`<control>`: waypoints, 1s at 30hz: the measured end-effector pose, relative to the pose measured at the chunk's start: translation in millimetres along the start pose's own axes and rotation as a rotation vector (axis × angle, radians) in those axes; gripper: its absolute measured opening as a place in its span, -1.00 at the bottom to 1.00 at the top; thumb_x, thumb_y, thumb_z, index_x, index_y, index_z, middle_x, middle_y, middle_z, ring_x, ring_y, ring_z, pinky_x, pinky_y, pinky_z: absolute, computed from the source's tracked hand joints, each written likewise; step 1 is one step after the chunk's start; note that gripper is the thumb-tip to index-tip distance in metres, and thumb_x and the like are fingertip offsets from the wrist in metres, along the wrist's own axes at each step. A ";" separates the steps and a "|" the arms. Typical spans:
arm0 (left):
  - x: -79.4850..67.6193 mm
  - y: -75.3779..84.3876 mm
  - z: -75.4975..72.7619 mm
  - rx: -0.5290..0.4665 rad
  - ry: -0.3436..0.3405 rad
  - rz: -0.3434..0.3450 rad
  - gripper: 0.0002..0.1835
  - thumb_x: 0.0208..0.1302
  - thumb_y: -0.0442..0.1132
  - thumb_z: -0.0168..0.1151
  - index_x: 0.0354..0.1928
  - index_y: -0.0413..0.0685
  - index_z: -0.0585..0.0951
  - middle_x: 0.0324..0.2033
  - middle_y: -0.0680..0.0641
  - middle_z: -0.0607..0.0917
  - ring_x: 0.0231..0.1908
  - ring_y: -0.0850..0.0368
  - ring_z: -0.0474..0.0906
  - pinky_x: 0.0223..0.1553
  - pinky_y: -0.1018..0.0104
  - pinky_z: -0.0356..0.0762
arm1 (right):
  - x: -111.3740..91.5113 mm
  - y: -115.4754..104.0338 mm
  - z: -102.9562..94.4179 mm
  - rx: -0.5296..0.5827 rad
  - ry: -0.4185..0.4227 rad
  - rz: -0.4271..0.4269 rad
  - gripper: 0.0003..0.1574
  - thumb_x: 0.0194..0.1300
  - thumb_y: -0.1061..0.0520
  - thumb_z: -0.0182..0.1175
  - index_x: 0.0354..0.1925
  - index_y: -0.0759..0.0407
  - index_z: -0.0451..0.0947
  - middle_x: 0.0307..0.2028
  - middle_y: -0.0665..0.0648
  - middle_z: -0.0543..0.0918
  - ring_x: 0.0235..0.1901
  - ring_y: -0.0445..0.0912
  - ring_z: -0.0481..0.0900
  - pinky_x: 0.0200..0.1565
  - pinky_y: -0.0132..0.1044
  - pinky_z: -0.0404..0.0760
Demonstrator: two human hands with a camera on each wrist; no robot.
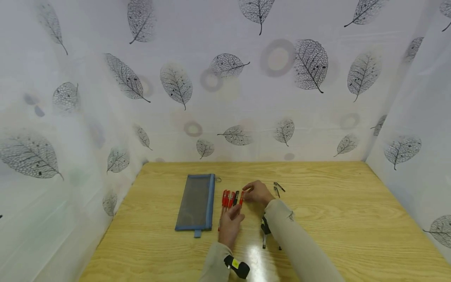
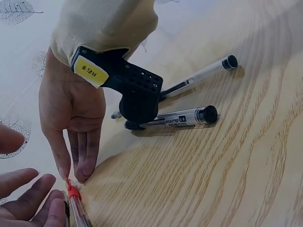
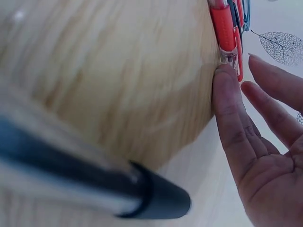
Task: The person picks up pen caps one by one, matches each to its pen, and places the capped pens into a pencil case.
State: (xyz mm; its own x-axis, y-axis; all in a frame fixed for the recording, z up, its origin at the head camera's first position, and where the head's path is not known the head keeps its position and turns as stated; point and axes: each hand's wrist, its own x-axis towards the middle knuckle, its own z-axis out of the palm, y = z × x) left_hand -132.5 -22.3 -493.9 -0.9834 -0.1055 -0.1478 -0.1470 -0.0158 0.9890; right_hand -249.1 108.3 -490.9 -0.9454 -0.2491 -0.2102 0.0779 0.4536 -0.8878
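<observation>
Several red-capped pens [image 1: 224, 199] and a black-capped pen [image 1: 236, 197] lie side by side on the table. Rightmost in the row is a red pen [image 2: 77, 201]. My right hand [image 1: 258, 193] is at the far end of this pen, its fingertips right at the cap's end. In the right wrist view, the fingers of that hand [image 3: 265, 156] are extended beside the red cap [image 3: 225, 28]. My left hand [image 1: 230, 226] reaches over the near part of the row; in the left wrist view its fingers [image 2: 35, 201] are loosely spread beside the pen.
A mesh pencil case [image 1: 193, 203] with blue edging lies left of the pens. Black-ended clear pens [image 2: 189, 117] lie under my right forearm, their far ends [image 1: 277, 188] showing beyond the sleeve. A leaf-patterned curtain [image 1: 257, 105] stands behind the wooden table [image 1: 334, 211].
</observation>
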 end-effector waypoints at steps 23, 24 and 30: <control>-5.0 -2.8 14.3 -0.082 -0.156 -0.011 -0.56 0.25 -0.43 0.17 0.17 -0.45 0.45 -0.01 -0.32 0.60 -0.05 -0.11 0.58 -0.09 0.20 0.58 | -12.4 4.1 -32.4 0.057 0.005 -0.046 -0.53 0.25 0.32 0.23 0.10 0.52 0.46 -0.20 0.35 0.64 -0.30 0.12 0.68 -0.23 -0.12 0.67; -5.2 -3.1 15.3 -0.077 -0.168 -0.018 -0.56 0.25 -0.42 0.18 0.17 -0.44 0.45 -0.01 -0.30 0.61 -0.07 -0.07 0.59 -0.09 0.20 0.58 | -13.2 5.0 -35.0 0.062 0.007 -0.049 -0.52 0.25 0.32 0.23 0.11 0.52 0.45 -0.19 0.36 0.64 -0.28 0.14 0.68 -0.22 -0.11 0.66; -5.9 -8.1 22.1 -0.071 -0.204 -0.031 -0.56 0.23 -0.42 0.21 0.15 -0.43 0.48 -0.06 -0.24 0.63 -0.16 0.10 0.59 -0.12 0.22 0.60 | -17.1 12.9 -50.7 0.041 0.039 -0.067 -0.50 0.27 0.29 0.22 0.13 0.51 0.43 -0.14 0.39 0.63 -0.26 0.17 0.67 -0.20 -0.08 0.66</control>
State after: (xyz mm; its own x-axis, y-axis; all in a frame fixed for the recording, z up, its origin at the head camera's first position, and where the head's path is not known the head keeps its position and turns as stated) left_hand -127.9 0.4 -501.1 -0.9807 0.0992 -0.1683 -0.1770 -0.0863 0.9804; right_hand -248.0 161.8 -478.0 -0.9606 -0.2433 -0.1345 0.0265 0.4016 -0.9155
